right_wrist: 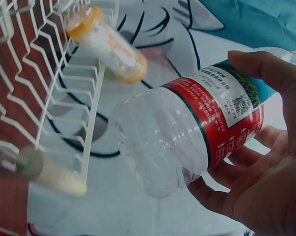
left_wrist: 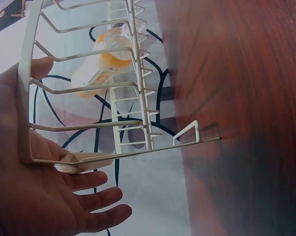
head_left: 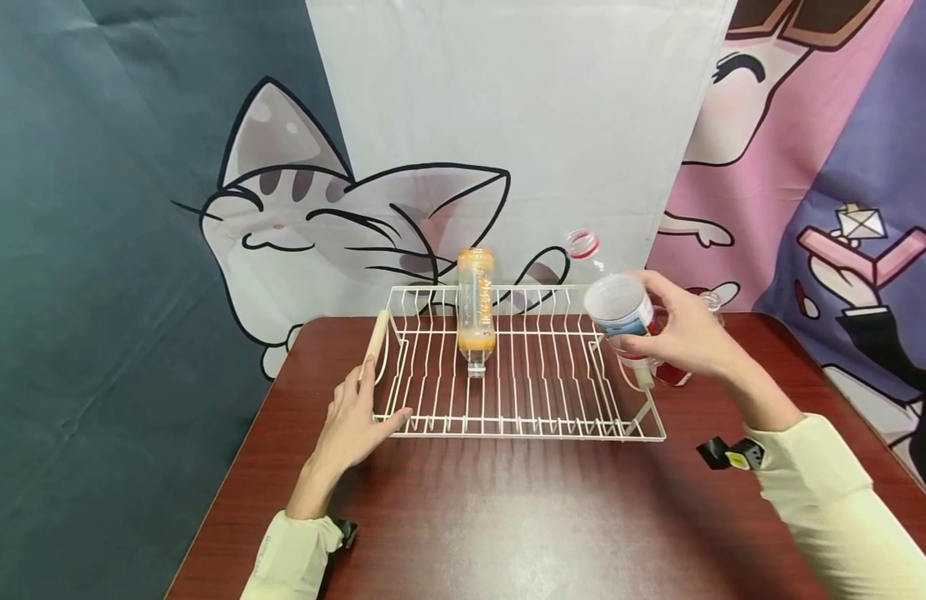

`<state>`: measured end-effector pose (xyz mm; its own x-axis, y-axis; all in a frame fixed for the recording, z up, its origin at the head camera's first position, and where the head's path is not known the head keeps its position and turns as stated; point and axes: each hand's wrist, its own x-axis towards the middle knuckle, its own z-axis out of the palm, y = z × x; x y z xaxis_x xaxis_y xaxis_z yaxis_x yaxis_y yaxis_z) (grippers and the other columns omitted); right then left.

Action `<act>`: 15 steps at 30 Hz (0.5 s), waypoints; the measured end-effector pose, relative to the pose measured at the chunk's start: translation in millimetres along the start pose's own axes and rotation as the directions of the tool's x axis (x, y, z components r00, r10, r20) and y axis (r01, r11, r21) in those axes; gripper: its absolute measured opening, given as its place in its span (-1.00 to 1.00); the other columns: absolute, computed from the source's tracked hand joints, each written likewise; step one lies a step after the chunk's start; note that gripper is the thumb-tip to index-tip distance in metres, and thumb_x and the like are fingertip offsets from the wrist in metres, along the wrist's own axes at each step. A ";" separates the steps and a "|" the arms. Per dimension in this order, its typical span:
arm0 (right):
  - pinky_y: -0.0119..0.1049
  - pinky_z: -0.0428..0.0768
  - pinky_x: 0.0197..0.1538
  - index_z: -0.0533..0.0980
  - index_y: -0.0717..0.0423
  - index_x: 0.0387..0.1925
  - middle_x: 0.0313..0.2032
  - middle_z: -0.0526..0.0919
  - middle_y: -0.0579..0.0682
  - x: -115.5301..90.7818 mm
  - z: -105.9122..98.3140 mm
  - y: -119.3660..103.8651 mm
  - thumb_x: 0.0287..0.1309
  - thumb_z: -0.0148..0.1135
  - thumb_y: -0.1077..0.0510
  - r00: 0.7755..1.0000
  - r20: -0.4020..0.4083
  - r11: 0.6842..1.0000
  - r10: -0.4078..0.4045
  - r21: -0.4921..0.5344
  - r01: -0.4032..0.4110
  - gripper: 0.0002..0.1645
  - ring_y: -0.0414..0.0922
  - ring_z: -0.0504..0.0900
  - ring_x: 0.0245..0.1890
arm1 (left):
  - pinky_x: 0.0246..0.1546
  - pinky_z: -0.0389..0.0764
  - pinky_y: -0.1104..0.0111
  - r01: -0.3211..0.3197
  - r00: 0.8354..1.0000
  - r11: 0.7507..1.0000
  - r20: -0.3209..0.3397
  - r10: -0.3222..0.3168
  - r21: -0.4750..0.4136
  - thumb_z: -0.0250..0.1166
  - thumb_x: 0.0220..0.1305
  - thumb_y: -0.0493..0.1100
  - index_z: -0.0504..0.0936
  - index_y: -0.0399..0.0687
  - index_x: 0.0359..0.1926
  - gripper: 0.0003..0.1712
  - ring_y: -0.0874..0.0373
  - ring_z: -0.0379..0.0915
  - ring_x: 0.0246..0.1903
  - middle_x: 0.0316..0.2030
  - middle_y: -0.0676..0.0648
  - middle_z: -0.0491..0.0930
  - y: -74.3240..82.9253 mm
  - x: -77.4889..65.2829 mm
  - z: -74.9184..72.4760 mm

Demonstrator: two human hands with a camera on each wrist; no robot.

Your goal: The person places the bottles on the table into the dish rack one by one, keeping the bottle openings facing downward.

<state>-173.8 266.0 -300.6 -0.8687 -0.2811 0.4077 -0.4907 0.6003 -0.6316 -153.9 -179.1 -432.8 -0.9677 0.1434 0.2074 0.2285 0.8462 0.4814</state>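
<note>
My left hand [head_left: 350, 425] rests at the front left corner of a white wire rack [head_left: 518, 435], its thumb over the rail. In the left wrist view its other fingers [left_wrist: 106, 199] stretch out loosely below the rack's side. The right hand [head_left: 680, 329] holds a clear plastic bottle [right_wrist: 221, 105] with a red and teal label, above the rack's right end. Its neck, with a red ring and no cap, tilts up and left in the head view. Inside the rack leans a clear bottle with orange ends [head_left: 475, 304], its capped neck pointing down.
A wooden handle [head_left: 377, 335] tops the rack's left side, and a similar handle [head_left: 643, 372] is on its right side. Behind my right hand, another bottle [head_left: 673, 375] stands partly hidden on the brown table [head_left: 500, 508]. A cartoon-printed cloth [head_left: 523, 108] hangs behind.
</note>
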 end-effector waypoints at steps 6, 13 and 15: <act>-0.24 0.49 -0.24 0.43 -0.02 0.27 -0.20 0.64 0.01 12.5 13.2 -12.7 -0.20 0.57 0.22 0.998 0.068 0.997 -0.014 -0.074 0.019 -0.11 -0.06 0.57 -0.23 | 0.15 0.21 -0.27 0.004 1.000 1.000 0.000 -0.004 0.011 0.34 0.14 0.31 -0.09 -0.22 0.55 0.23 -0.35 0.07 0.31 0.39 -0.35 0.11 0.6 -0.4 0.3; -0.09 0.48 -0.24 0.44 0.00 0.25 -0.17 0.64 0.02 24.0 21.3 -26.0 -0.20 0.55 0.21 0.992 0.118 0.993 -0.048 -0.100 0.059 -0.13 -0.05 0.55 -0.24 | 0.15 0.21 -0.26 0.004 1.000 1.000 -0.001 -0.004 0.008 0.34 0.15 0.28 -0.10 -0.21 0.55 0.22 -0.34 0.07 0.30 0.37 -0.37 0.14 1.8 0.2 -1.7; -0.10 0.48 -0.22 0.44 0.00 0.25 -0.16 0.64 0.01 26.6 23.3 -27.8 -0.21 0.54 0.21 0.989 0.133 0.991 -0.063 -0.106 0.077 -0.13 -0.06 0.55 -0.24 | 0.15 0.21 -0.26 0.001 1.000 1.000 0.001 -0.001 0.008 0.34 0.15 0.27 -0.09 -0.23 0.55 0.21 -0.35 0.08 0.30 0.36 -0.38 0.15 1.5 0.2 -2.1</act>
<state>-184.8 224.4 -287.6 -0.8374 -0.4154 0.3552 -0.5463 0.6531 -0.5244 -153.5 -178.9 -430.2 -0.9679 0.1431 0.2066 0.2271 0.8505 0.4745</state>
